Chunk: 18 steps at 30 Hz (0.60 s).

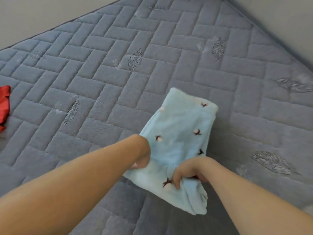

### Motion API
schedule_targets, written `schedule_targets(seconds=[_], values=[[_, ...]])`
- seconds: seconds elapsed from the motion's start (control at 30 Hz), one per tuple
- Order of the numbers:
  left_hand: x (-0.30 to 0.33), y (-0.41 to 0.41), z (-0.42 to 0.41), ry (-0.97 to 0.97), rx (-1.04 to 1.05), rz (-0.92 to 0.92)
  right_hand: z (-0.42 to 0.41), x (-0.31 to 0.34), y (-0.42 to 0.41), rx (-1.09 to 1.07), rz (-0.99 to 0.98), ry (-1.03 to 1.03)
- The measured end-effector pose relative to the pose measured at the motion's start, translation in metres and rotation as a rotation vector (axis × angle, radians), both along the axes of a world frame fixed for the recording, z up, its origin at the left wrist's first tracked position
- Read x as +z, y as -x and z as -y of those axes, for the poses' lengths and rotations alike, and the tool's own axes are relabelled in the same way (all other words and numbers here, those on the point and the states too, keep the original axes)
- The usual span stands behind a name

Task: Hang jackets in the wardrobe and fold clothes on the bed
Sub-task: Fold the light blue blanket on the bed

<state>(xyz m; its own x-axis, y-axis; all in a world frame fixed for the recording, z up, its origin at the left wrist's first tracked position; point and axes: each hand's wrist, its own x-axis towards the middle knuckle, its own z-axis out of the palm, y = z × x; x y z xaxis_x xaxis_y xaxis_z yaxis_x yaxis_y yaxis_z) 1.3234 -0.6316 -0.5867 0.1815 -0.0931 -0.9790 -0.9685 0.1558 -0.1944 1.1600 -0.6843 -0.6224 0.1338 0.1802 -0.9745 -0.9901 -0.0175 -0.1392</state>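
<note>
Both hands grip a folded pale blue garment on the bed.

Head view: the pale blue garment [177,133], fleecy with small dark and white cotton-flower marks, lies folded into a long strip on the grey quilted bed [101,65], toward its near right part. The left hand [142,156] has its fingers curled into the garment's left edge, most of them hidden behind the wrist. The right hand [189,172] pinches a bunch of the cloth at the near end, fingers curled over the top with the thumb tucked under. Both bare forearms reach in from the near edge and cover part of the bed. A red cloth [4,106] lies at the left edge of the bed, well apart from the garment and cut off by the frame. Pale wall borders the far edges of the bed.
</note>
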Motion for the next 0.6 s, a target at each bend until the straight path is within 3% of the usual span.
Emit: schedule_targets(seconds=[0.07, 0.17, 0.23, 0.3, 0.37, 0.43, 0.53, 0.6], values=[[0.025, 0.007, 0.012, -0.029, 0.074, -0.031, 0.013, 0.019, 0.021, -0.055, -0.037, -0.065], [0.059, -0.001, 0.052, 0.149, 0.263, -0.063, 0.064, 0.044, 0.039, -0.27, 0.051, -0.07], [0.07, -0.009, 0.085, 0.382, 0.412, -0.074, 0.102, 0.057, 0.042, -0.413, 0.14, 0.077], [0.065, -0.014, 0.114, 0.687, 0.322, -0.059, 0.138, 0.058, 0.038, -0.42, 0.247, 0.409], [0.041, -0.017, 0.136, 0.882, 0.146, -0.011, 0.165, 0.048, 0.029, -0.276, 0.327, 0.762], [0.012, -0.016, 0.15, 0.84, 0.129, -0.016, 0.175, 0.027, 0.019, -0.06, 0.364, 1.004], [-0.038, -0.012, 0.156, 0.648, 0.107, 0.014, 0.167, -0.017, 0.01, 0.254, 0.317, 0.899], [-0.065, -0.011, 0.159, 0.639, 0.105, 0.013, 0.163, -0.044, 0.01, 0.293, 0.282, 0.81]])
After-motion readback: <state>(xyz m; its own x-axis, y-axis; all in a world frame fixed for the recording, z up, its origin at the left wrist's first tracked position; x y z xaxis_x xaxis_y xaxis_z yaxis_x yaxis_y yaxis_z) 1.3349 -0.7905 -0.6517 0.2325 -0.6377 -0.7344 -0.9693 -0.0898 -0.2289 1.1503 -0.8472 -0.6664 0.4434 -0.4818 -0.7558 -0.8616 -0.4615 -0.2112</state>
